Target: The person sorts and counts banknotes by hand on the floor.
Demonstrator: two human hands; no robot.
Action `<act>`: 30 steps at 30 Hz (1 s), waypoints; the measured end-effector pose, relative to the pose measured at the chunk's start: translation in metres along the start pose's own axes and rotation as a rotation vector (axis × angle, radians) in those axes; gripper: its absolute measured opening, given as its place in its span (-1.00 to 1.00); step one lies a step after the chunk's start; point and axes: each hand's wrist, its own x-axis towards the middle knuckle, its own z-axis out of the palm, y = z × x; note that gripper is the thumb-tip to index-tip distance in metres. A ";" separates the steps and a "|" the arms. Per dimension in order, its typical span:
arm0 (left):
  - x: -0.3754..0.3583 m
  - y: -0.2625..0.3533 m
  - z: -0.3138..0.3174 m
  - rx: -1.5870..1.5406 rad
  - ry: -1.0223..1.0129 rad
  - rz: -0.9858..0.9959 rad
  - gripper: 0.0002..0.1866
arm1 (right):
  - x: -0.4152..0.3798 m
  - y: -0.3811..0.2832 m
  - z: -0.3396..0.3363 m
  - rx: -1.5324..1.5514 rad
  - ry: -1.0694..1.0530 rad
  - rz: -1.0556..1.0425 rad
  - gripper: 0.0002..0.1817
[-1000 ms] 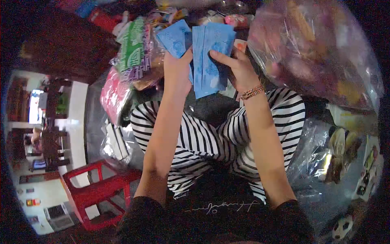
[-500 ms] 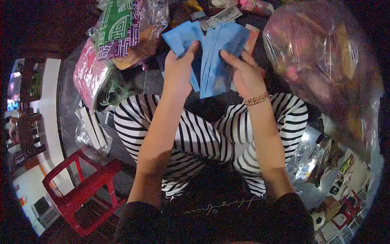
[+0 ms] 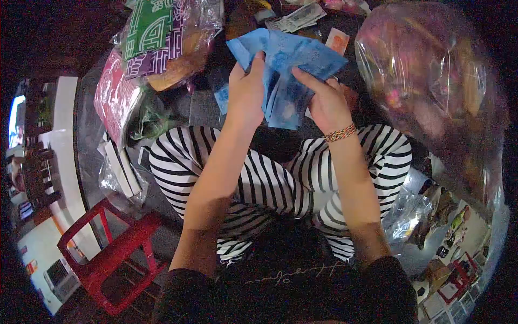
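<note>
Several blue banknotes [image 3: 286,102] are fanned out in front of me, held between both hands above my crossed legs. My left hand [image 3: 248,89] is closed around the left part of the fan, its thumb lying on top. On the right part, my right hand [image 3: 328,100] pinches the notes with its thumb in front; its other fingers are partly hidden. Past the far edge of the fan lie grey banknotes [image 3: 299,19] on the dark floor. An orange-red note [image 3: 337,40] shows just beyond my right hand.
Plastic-wrapped packets in green and purple [image 3: 154,40] and a pink packet [image 3: 116,97] lie at the left. A large clear plastic bag [image 3: 426,70] with pinkish contents bulks at the right. A red stool [image 3: 113,254] stands at the lower left, beside a white ledge [image 3: 69,135].
The two parts of the blue fan have come together at the top, and the right-hand notes have tilted over to the right. My left hand has shifted slightly right.
</note>
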 end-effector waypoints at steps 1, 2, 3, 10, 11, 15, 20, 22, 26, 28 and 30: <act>0.001 -0.001 -0.001 0.023 -0.037 0.049 -0.74 | 0.000 0.000 0.000 -0.001 -0.001 0.002 -0.62; 0.001 -0.001 -0.003 0.022 -0.036 0.049 -0.74 | 0.000 -0.002 0.000 -0.042 -0.031 0.021 -0.63; 0.002 0.001 -0.003 0.015 -0.053 0.022 -0.76 | -0.001 -0.003 0.000 -0.084 -0.061 0.039 -0.65; 0.002 0.003 -0.001 -0.032 -0.127 -0.066 -0.79 | 0.001 0.006 -0.003 -0.123 -0.051 -0.031 -0.67; 0.003 0.003 -0.001 -0.032 -0.127 -0.066 -0.79 | 0.000 0.006 -0.003 -0.133 -0.066 -0.046 -0.67; 0.007 0.000 -0.003 -0.116 0.005 -0.120 -0.85 | 0.000 0.003 -0.002 -0.173 -0.056 -0.069 -0.65; 0.003 0.001 -0.003 -0.013 -0.011 -0.080 -0.86 | 0.004 0.004 -0.004 -0.129 -0.105 0.004 -0.62; 0.004 -0.001 -0.004 -0.015 -0.103 -0.042 -0.85 | 0.005 0.005 -0.005 -0.126 -0.129 0.042 -0.61; 0.003 -0.001 -0.001 -0.019 -0.085 -0.085 -0.83 | 0.004 0.009 -0.005 -0.151 -0.056 0.000 -0.60; 0.007 0.000 -0.001 -0.098 -0.010 -0.187 -0.80 | 0.002 0.006 -0.002 -0.166 -0.023 -0.041 -0.60; 0.004 0.000 0.001 -0.072 0.008 -0.154 -0.80 | 0.000 0.003 0.002 -0.134 -0.006 -0.083 -0.60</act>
